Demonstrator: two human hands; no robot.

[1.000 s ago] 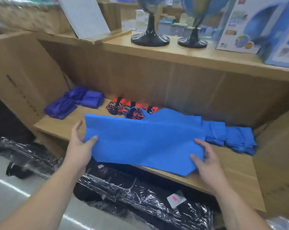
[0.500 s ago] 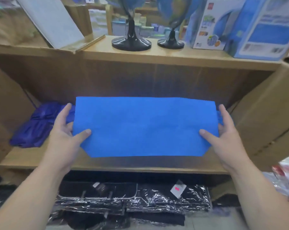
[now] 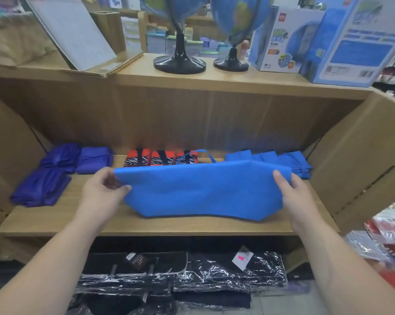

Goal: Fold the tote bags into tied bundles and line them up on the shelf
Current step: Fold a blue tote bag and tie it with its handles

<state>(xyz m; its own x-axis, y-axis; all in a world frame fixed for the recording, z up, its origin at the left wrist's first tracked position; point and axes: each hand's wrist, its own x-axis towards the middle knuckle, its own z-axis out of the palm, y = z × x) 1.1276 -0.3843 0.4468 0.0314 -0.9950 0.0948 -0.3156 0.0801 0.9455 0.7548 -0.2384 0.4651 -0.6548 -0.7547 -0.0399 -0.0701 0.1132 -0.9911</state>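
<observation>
The blue tote bag (image 3: 203,192) lies over the near part of the shelf (image 3: 55,220), its long axis running left to right and its handle (image 3: 201,153) toward the far side. The left hand (image 3: 101,196) pinches its left end and the right hand (image 3: 298,196) grips its right end.

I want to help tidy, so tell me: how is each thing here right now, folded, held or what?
blue tote bag, partly folded, not tied, held over the shelf
left hand, grips the bag's left end
right hand, grips the bag's right end
purple bundles, folded, lying at the left
red-orange bundles, folded, lined up at the back
blue bundles, folded, lying at the right
globes, upright on the top board
</observation>
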